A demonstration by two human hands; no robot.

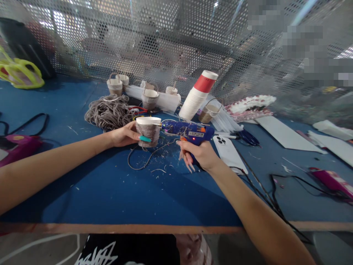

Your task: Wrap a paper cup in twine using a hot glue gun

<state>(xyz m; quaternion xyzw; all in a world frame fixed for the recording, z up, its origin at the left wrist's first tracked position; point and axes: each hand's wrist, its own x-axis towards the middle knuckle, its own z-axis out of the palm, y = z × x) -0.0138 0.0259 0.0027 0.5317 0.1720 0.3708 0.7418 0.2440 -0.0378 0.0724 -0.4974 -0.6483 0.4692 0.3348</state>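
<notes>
My left hand (127, 134) is closed around the side of a paper cup (148, 133) wrapped in grey cord, its white rim left bare. In my right hand (200, 151) is a blue glue gun (180, 128), its nozzle pointing left at the cup's upper side. I cannot tell whether the tip touches the cup. A small red light shows on the gun's body. From the cup, a loose grey cord (149, 162) loops over the table and runs up to the fingers of my right hand. Behind my left hand lies a tangled heap of grey cord (110, 112).
Several cord-wrapped cups with handles (150, 98) stand at the back, near a leaning stack of white paper cups (194, 97) and clear glue sticks (220, 116). A white phone (230, 152) lies right. Pink glue guns (332, 181) and black cables (273, 191) occupy both sides.
</notes>
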